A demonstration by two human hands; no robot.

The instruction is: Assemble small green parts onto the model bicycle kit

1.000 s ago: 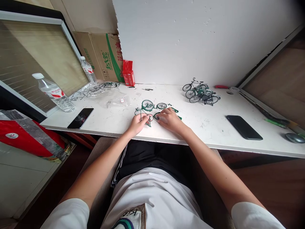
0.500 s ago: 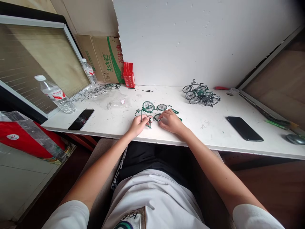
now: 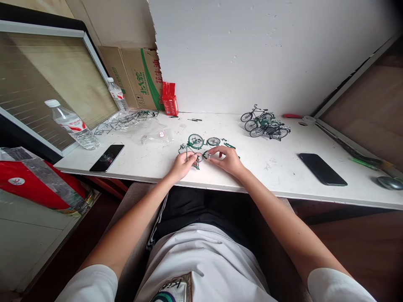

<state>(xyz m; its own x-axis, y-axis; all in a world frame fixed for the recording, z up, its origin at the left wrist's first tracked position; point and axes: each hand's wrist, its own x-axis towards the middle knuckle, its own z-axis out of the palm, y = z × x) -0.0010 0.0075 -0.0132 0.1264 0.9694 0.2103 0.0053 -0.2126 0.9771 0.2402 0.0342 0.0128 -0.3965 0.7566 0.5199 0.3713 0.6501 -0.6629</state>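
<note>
Right now, with the clock centred on the gap between both hands and twelve toward the wall, the left hand [image 3: 182, 165] is at nine, thumb and fingers pinching a small green bike frame [image 3: 187, 149] that pokes out past its fingertips. The right hand [image 3: 229, 160], at three, has its thumb and forefinger curved in a loop, tips drawn close at a small dark green part [image 3: 206, 154] near the centre; whether they grip it or only touch it, I cannot tell.

A larger green wheel [image 3: 195, 141] lies at eleven and a smaller wheel [image 3: 214, 141] at one, with a green strip [image 3: 229, 146] at two. Farther out at two stand the toy bikes [image 3: 266, 124], bunched together. A phone [image 3: 323, 169] rests at three, another phone [image 3: 107, 158] at nine, and a clear plastic bag [image 3: 153, 131] at ten.
</note>
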